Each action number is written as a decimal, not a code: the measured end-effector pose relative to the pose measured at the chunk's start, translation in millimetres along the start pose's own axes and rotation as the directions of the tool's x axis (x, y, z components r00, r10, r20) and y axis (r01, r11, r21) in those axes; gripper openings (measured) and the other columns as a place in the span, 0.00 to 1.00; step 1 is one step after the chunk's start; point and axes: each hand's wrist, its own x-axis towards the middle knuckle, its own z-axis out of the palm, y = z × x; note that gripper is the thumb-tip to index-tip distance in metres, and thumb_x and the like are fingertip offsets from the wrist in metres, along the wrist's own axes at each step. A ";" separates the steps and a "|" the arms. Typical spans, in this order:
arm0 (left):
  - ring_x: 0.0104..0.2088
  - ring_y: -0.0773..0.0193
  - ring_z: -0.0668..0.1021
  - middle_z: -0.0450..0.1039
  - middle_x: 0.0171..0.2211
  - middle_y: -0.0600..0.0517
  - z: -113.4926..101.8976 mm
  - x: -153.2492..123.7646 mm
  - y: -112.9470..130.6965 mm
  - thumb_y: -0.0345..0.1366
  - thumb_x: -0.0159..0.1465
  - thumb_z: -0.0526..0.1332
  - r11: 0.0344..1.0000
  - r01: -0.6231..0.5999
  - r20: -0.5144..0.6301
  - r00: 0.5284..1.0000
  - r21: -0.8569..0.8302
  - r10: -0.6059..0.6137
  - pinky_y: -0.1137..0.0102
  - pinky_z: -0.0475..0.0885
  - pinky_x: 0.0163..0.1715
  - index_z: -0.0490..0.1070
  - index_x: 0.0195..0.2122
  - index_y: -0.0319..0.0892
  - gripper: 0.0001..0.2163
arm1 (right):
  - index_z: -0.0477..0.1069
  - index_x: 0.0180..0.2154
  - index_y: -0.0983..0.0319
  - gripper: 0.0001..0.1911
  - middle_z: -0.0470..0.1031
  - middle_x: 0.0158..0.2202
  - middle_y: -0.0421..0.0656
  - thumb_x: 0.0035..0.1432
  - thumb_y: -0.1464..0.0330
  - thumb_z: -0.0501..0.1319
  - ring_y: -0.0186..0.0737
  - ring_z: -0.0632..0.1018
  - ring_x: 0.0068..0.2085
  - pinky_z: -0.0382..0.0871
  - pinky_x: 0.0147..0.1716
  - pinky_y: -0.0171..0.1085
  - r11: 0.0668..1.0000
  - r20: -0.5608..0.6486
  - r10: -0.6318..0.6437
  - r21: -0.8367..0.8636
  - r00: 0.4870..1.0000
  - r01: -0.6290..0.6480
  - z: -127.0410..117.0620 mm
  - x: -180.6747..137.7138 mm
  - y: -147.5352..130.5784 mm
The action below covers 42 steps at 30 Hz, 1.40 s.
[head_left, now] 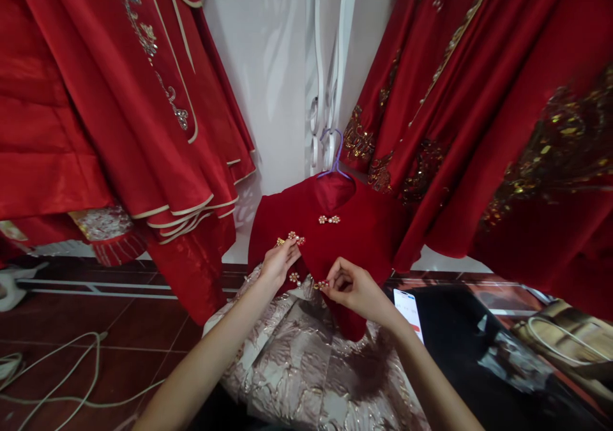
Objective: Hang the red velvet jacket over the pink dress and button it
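Note:
A dark red velvet jacket (368,233) hangs in front of me on a purple hanger (338,156). A fastened gold-and-pearl flower clasp (329,219) sits below its collar. My left hand (280,264) is closed on the jacket's front edge, right at a second flower clasp (295,237). Lower down, my right hand (348,285) pinches a gold flower clasp (320,285) on the other front edge, thumb and finger together. Between the hands, another flower clasp (294,278) shows on the lower left side. The front stands partly apart here.
Pale, shiny patterned fabric (306,361) spreads below the jacket. Red embroidered garments (191,150) hang at left, with more red garments (460,131) at right. A lit phone (408,313) lies by a black surface (460,354) holding clear plastic (514,361). A white cable (96,367) crosses the tiled floor.

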 end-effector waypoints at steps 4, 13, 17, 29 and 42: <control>0.43 0.62 0.79 0.78 0.42 0.42 0.3 -2.2 2.0 0.34 0.62 0.61 1.000 0.010 -0.006 1.000 -0.003 -0.010 0.65 0.72 0.51 0.75 0.32 0.36 0.06 | 0.62 0.31 0.60 0.09 0.70 0.26 0.36 0.50 0.71 0.63 0.30 0.71 0.27 0.64 0.26 0.31 1.000 0.006 0.004 -0.001 1.000 -0.004 0.9 0.2 -0.8; 0.37 0.65 0.80 0.79 0.35 0.44 0.0 0.7 0.1 0.31 0.57 0.66 0.999 -0.008 0.016 1.000 0.039 0.007 0.66 0.72 0.49 0.74 0.28 0.36 0.04 | 0.62 0.31 0.59 0.10 0.70 0.27 0.38 0.51 0.67 0.63 0.31 0.72 0.27 0.65 0.27 0.32 0.999 0.013 0.022 -0.046 1.000 -0.021 0.2 -0.1 -2.7; 0.35 0.67 0.79 0.79 0.33 0.47 -1.9 2.7 -3.9 0.28 0.55 0.65 0.998 -0.019 0.022 1.000 0.055 0.018 0.68 0.73 0.47 0.75 0.27 0.37 0.01 | 0.62 0.31 0.60 0.09 0.70 0.26 0.37 0.52 0.68 0.63 0.31 0.72 0.27 0.65 0.27 0.32 0.999 0.021 0.007 -0.037 1.000 -0.006 1.3 -0.3 -1.6; 0.35 0.61 0.74 0.75 0.33 0.49 42.0 1.0 26.3 0.36 0.59 0.62 0.178 -0.795 0.697 0.597 0.579 0.397 0.71 0.68 0.37 0.76 0.39 0.44 0.08 | 0.63 0.31 0.60 0.09 0.69 0.25 0.36 0.48 0.72 0.63 0.31 0.71 0.27 0.65 0.26 0.31 0.996 0.255 0.080 -0.066 0.964 -0.065 -25.4 -13.7 -13.1; 0.45 0.54 0.68 0.70 0.37 0.47 84.1 9.7 46.6 0.32 0.59 0.61 -0.359 -0.868 0.937 0.287 0.343 0.201 0.51 0.49 0.57 0.73 0.32 0.41 0.02 | 0.69 0.36 0.60 0.10 0.78 0.30 0.41 0.51 0.65 0.65 0.37 0.77 0.32 0.69 0.31 0.35 0.980 0.364 0.176 -0.155 0.915 -0.127 -52.5 -23.9 -3.1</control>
